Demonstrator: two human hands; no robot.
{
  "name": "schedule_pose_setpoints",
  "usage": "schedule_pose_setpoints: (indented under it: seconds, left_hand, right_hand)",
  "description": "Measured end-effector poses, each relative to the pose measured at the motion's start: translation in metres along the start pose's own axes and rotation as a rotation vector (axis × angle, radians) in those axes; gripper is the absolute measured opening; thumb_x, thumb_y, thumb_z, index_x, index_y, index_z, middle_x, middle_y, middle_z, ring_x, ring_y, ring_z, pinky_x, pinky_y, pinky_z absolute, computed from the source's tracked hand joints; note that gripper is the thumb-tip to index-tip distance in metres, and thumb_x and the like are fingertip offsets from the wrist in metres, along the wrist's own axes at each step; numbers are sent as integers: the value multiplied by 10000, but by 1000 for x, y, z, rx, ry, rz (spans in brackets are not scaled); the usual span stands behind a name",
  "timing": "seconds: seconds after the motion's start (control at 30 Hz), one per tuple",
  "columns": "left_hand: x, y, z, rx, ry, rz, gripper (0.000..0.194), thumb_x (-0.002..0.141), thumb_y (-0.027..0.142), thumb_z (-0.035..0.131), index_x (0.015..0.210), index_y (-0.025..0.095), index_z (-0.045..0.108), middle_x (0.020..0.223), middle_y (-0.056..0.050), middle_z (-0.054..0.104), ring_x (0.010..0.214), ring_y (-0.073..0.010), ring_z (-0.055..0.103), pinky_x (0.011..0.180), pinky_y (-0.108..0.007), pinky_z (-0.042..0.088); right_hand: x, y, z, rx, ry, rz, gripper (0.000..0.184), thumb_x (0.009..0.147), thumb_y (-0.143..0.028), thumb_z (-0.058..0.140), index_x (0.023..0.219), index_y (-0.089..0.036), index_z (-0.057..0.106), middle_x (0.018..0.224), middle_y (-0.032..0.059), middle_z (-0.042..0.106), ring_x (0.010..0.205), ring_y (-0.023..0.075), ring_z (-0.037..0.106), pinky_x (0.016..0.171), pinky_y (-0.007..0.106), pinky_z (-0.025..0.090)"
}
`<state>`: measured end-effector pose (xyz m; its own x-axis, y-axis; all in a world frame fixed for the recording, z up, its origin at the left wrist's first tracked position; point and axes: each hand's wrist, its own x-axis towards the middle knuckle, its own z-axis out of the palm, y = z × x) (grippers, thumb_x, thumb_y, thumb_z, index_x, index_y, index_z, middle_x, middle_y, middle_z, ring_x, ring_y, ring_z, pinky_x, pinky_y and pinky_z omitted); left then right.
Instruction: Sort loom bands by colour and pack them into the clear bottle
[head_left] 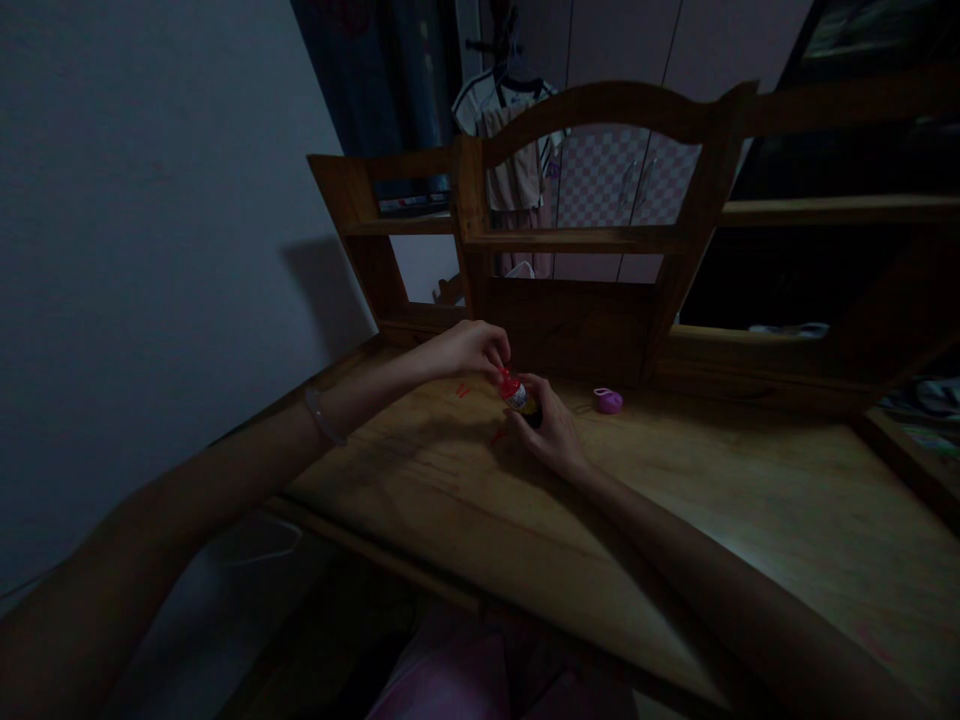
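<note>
A small dark bottle (520,398) with a red top and a printed label leans tilted above the wooden desk. My right hand (553,432) is wrapped round its body, covering part of the dark lower end. With fingertips pinched together, my left hand (478,349) grips the bottle's red top from the upper left. Small red pieces (463,390) lie on the desk to the left of the bottle. Another red piece (498,437) rests just below it, close to my right fingers.
A small purple container (610,402) with a pink loop stands on the desk (450,500) to the right of my hands. Behind rises a wooden shelf unit (577,240). The wall (187,200) borders the desk on the left. Lighting is dim.
</note>
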<state>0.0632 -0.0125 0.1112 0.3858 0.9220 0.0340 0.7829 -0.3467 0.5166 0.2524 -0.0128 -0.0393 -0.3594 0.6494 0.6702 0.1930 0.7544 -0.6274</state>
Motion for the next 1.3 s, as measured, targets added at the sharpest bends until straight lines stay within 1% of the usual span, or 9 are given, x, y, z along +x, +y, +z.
schedule_pose_setpoints:
  seconds: [0.07, 0.13, 0.23, 0.4, 0.53, 0.73, 1.03, 1.13, 1.3]
  left_hand:
    - [1, 2, -1, -25, -34, 2, 236, 704, 175, 734, 925, 143, 659, 865, -60, 755, 824, -192, 714, 675, -242, 503]
    - [1, 3, -1, -24, -30, 7, 236, 713, 165, 720, 942, 145, 667, 874, -57, 758, 819, -188, 715, 668, -238, 504]
    - [0, 4, 1, 2, 29, 20, 197, 722, 165, 708, 913, 140, 665, 845, -53, 758, 782, -183, 716, 638, -231, 499]
    - [1, 5, 5, -1, 118, 59, 167, 724, 190, 718, 869, 130, 659, 805, -56, 744, 757, -176, 706, 622, -227, 489]
    - [3, 5, 6, 88, 190, 83, 176, 702, 193, 732, 856, 134, 669, 788, -44, 724, 721, -159, 684, 595, -224, 466]
    - [4, 7, 7, 55, 122, 82, 161, 717, 148, 720, 864, 129, 656, 808, -57, 736, 747, -168, 698, 625, -234, 482]
    - [-1, 11, 7, 43, 28, 93, 156, 756, 178, 714, 895, 138, 657, 809, -46, 750, 770, -163, 705, 665, -232, 479]
    - [-2, 9, 10, 69, 47, 93, 144, 760, 195, 708, 883, 135, 664, 793, -43, 741, 750, -160, 697, 649, -230, 469]
    - [0, 2, 10, 142, 141, 127, 181, 737, 288, 741, 844, 150, 694, 753, -20, 714, 710, -147, 665, 616, -221, 431]
  right_hand:
    - [0, -1, -1, 7, 1, 6, 459, 885, -325, 590, 1313, -255, 442, 1201, 95, 620, 1078, 262, 597, 925, 421, 475]
    - [0, -1, -1, 10, 4, 16, 462, 884, -325, 592, 1314, -254, 439, 1208, 96, 618, 1086, 265, 596, 930, 425, 473]
    - [0, -2, -2, 21, 4, 30, 466, 888, -334, 591, 1318, -251, 432, 1220, 97, 614, 1095, 262, 596, 937, 420, 471]
    - [1, -3, -2, 45, 2, 55, 472, 883, -327, 596, 1317, -246, 427, 1163, 92, 637, 1042, 253, 618, 902, 406, 485]
    - [2, -3, -1, 52, 15, 55, 483, 875, -319, 601, 1319, -246, 426, 1135, 93, 650, 1012, 253, 627, 884, 410, 489]
    - [1, -3, -1, 45, 13, 60, 486, 877, -327, 602, 1322, -251, 422, 1152, 92, 647, 1021, 251, 627, 881, 406, 489]
    - [1, -4, -2, 36, 1, 48, 492, 883, -353, 589, 1333, -251, 416, 1177, 93, 645, 1018, 251, 633, 871, 403, 496]
    - [1, -4, -2, 27, -7, 46, 498, 887, -363, 587, 1339, -248, 413, 1173, 93, 647, 1023, 249, 632, 871, 398, 496]
    - [0, -3, -2, 21, 0, 55, 503, 880, -361, 598, 1335, -253, 412, 1157, 85, 650, 1022, 251, 635, 874, 397, 496]
